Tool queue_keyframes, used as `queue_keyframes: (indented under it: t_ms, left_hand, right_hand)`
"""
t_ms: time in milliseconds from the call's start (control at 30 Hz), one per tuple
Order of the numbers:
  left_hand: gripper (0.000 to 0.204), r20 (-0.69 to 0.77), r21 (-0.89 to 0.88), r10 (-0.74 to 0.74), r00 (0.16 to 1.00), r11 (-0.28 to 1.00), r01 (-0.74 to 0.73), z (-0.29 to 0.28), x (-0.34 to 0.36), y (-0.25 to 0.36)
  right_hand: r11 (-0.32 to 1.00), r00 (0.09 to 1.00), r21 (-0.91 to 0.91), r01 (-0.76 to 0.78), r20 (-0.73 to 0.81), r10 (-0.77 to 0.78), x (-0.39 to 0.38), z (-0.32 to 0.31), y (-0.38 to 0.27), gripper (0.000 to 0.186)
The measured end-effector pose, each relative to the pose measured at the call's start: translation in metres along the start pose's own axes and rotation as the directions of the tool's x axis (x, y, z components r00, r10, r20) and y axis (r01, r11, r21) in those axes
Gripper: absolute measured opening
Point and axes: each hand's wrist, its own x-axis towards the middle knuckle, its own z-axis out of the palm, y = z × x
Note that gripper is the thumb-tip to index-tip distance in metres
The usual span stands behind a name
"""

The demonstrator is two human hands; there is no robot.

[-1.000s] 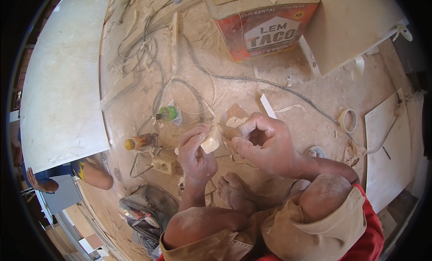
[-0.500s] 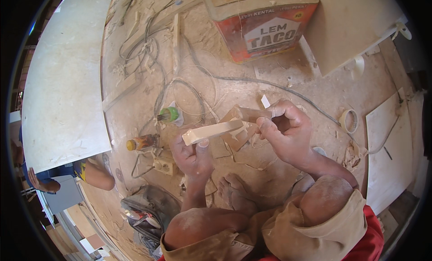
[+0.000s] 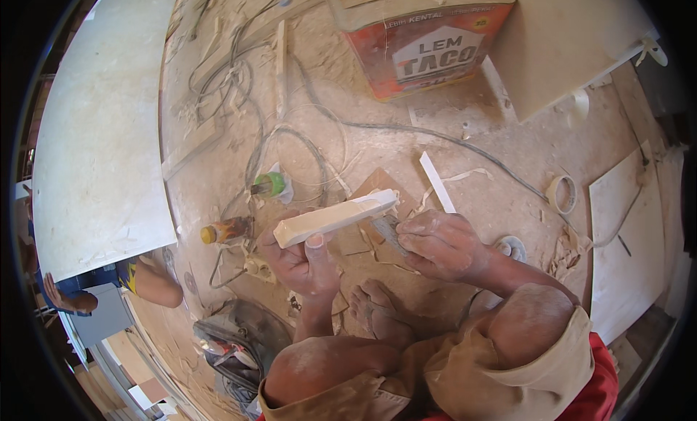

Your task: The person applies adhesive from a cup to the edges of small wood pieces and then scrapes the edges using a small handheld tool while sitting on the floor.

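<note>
Pale and squared, a wooden strip (image 3: 330, 218) slants up to the right in my left hand (image 3: 308, 265), with the thumb pressed on its near side. My right hand (image 3: 446, 247) is closed, knuckles up, on a flat grey piece (image 3: 389, 234) whose exact kind I cannot make out. This piece reaches toward the underside of the strip's right end; whether they touch is unclear. Behind the strip, a brown flat piece (image 3: 381, 183) is partly hidden. Just beyond my right hand lies a narrow white strip (image 3: 437, 181).
A red glue tin (image 3: 428, 51) stands at the far side. Black cable (image 3: 406, 127) winds over the dusty floor. Two bottles, green-topped (image 3: 270, 184) and yellow-capped (image 3: 218, 233), lie left of my hands. A tape roll (image 3: 563, 194) is at right; another person's hand (image 3: 58, 294) shows far left.
My right hand has moved down and turned knuckles up, and the grey piece now shows in it. The white strip has come into view. My left hand has shifted slightly left with the wooden strip.
</note>
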Motion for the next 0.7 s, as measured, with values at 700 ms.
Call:
queue_keyframes:
  t_ms: [700]
  left_hand:
    - [0.039, 0.309, -0.234, -0.631, 0.712, 0.675, 0.7, -0.055, -0.019, -0.07]
  right_hand:
    - [0.962, 0.895, -0.272, -0.015, 0.426, 0.134, -0.044, 0.032, 0.061, 0.027]
